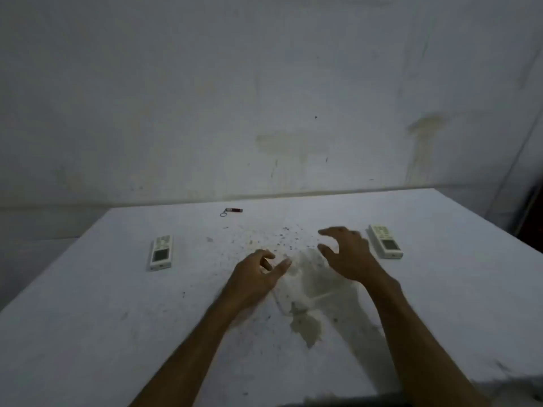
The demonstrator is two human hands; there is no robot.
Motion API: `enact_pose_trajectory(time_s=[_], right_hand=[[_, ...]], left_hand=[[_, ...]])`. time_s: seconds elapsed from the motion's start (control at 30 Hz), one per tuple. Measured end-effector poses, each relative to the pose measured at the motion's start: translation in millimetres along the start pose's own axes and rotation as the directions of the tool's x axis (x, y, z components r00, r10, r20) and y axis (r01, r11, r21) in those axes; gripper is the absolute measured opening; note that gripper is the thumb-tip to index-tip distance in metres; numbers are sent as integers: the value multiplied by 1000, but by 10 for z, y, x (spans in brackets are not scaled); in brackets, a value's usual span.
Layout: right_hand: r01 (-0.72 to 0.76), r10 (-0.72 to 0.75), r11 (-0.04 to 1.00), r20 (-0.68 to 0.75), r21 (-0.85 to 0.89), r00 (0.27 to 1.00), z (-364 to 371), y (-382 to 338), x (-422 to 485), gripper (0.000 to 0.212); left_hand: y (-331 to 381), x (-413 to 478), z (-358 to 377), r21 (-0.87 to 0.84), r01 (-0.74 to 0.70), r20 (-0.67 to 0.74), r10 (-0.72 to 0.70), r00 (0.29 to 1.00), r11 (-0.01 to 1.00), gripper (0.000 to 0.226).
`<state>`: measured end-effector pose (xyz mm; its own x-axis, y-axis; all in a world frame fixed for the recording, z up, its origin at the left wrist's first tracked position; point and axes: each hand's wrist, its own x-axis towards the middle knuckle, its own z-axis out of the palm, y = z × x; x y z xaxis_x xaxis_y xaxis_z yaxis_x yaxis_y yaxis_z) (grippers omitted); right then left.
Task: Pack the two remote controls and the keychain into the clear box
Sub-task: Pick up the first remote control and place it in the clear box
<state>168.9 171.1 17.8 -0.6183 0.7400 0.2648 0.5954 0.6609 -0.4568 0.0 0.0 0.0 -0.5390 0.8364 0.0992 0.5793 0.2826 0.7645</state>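
both hands are out over the middle of the white, speckled tabletop [88,333], each empty with fingers spread and curled. the left hand [252,279] sits nearer the person, the right hand [348,257] a little farther out. one remote control [160,252] lies flat well to the left of the left hand. the other remote [385,240] lies just beside the right hand, on its right. the keychain [232,211] lies beyond both hands, near the tabletop's far edge by the stained wall [264,83].
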Motion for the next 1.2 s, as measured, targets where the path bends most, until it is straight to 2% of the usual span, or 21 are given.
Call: enact_pose_trajectory(time_s=[0.07, 0.17, 0.3, 0.43, 0.57, 0.63, 0.7, 0.77, 0.8, 0.87, 0.97, 1.1, 1.2], right_hand=[[-16, 3, 992, 98, 124, 995, 16, 48, -21, 42], [-10, -9, 976, 84, 219, 996, 36, 101, -49, 37], [2, -25, 968, 88, 250, 996, 2, 143, -83, 31], [12, -52, 960, 136, 280, 989, 76, 131, -164, 23], [32, -71, 953, 121, 301, 990, 175, 114, -178, 22], [-3, -15, 950, 54, 314, 998, 164, 139, -155, 24], [-78, 129, 952, -156, 297, 979, 125, 256, -124, 25], [-230, 300, 949, -385, 217, 873, 73, 456, -95, 31], [-328, 373, 928, -451, 177, 811, 40, 564, -94, 39], [-478, 496, 863, -462, 166, 736, -9, 769, -84, 58], [-581, 597, 797, -358, 166, 718, 1, 924, -76, 76], [-537, 541, 835, -368, 125, 756, 78, 958, -53, 57], [-457, 513, 858, -351, 235, 783, 56, 992, -36, 52]], left_hand=[[13, -25, 95, 18, -5, -28, 6, 1000, 1000, 46], [-68, -58, 138, 34, -82, -52, 84, 995, 996, 24], [-222, 8, 17, 17, -96, -59, 96, 994, 995, 20], [-339, 91, -115, -50, -75, -128, 68, 989, 996, 18], [-390, 122, -141, -89, -60, -122, 49, 991, 994, 19], [-391, 104, -99, -78, -75, -135, 64, 989, 994, 19], [-382, 121, -70, -91, -71, -152, 57, 987, 993, 22], [-372, 138, -48, -144, -51, -167, 27, 986, 988, 28], [-368, 138, -40, -149, -48, -168, 22, 986, 988, 30], [-354, 122, -22, -105, -49, -175, 30, 984, 993, 32], [-360, 81, 4, -56, -55, -193, 43, 980, 997, 35], [-337, 71, 2, -76, -53, -198, 37, 979, 996, 37], [-350, 68, 22, -99, -56, -208, 34, 978, 994, 37]])
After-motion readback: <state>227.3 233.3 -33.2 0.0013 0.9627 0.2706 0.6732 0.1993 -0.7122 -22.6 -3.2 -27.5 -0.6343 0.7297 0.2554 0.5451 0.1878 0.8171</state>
